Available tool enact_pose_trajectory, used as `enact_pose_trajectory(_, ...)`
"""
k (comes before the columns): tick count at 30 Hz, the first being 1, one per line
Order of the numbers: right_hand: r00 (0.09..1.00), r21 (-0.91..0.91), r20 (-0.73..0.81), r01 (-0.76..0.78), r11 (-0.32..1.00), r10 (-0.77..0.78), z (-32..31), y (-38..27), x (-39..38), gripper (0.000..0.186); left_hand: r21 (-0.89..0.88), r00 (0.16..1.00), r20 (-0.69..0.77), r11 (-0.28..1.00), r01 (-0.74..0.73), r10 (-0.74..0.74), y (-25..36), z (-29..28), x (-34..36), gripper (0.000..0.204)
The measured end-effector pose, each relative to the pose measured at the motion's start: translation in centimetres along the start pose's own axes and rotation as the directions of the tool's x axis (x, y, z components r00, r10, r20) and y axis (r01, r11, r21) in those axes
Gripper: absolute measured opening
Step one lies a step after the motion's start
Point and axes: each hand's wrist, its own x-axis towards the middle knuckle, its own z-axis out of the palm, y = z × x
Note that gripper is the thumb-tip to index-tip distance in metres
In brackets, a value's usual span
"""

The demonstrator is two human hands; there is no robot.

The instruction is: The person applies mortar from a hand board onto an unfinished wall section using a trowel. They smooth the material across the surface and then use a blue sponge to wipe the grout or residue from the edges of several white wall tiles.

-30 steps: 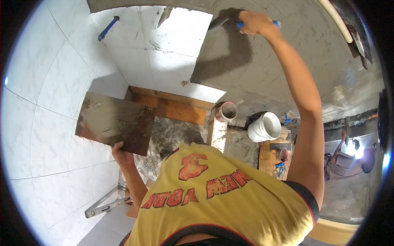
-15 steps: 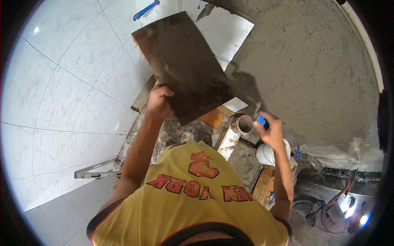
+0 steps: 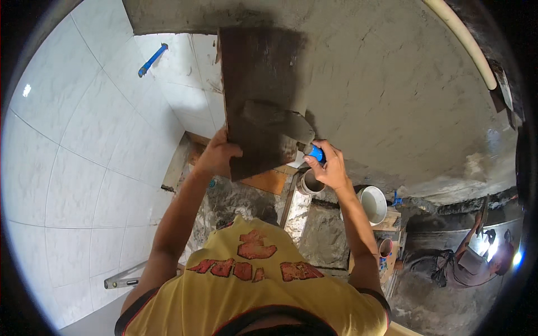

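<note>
- A person in a yellow sleeveless top with dark trim works with two bare hands, seen from above.
- The left hand grips a dark brown rectangular board by its lower left edge, thumb in front; the other fingers are mostly hidden. The board rises above this hand and extends to its right.
- The right hand is closed around the blue handle of a trowel. The grey blade points up and left from this hand, overlapping the lower half of the board; whether it touches the surface cannot be told.
- Behind the board is a wall of grey mortar; white marbled tiles cover the wall at left, where a blue pipe sticks out.
- Just below the right hand stands a small bucket; a larger white bucket is right of its wrist.
- A spirit level shows beside the left elbow.
- Far right, another person is near a bright light.
</note>
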Motion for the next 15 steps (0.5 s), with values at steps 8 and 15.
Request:
enact_pose_trajectory(8, 0.945, -0.163, -0.314, -0.145, 0.976, 0.088, 1.5, 2.3, 2.1, 0.042, 0.46, 0.915, -0.231, 0.866, -0.196, 0.33, -8.6, -11.2, -7.4, 0.075)
enact_pose_trajectory(15, 0.933, -0.37, -0.281, -0.322, 0.872, 0.225, 4.2, 7.4, 1.2, 0.043, -0.123, 0.702, -0.695, 0.936, -0.33, 0.156, -3.3, -19.1, -18.1, 0.077)
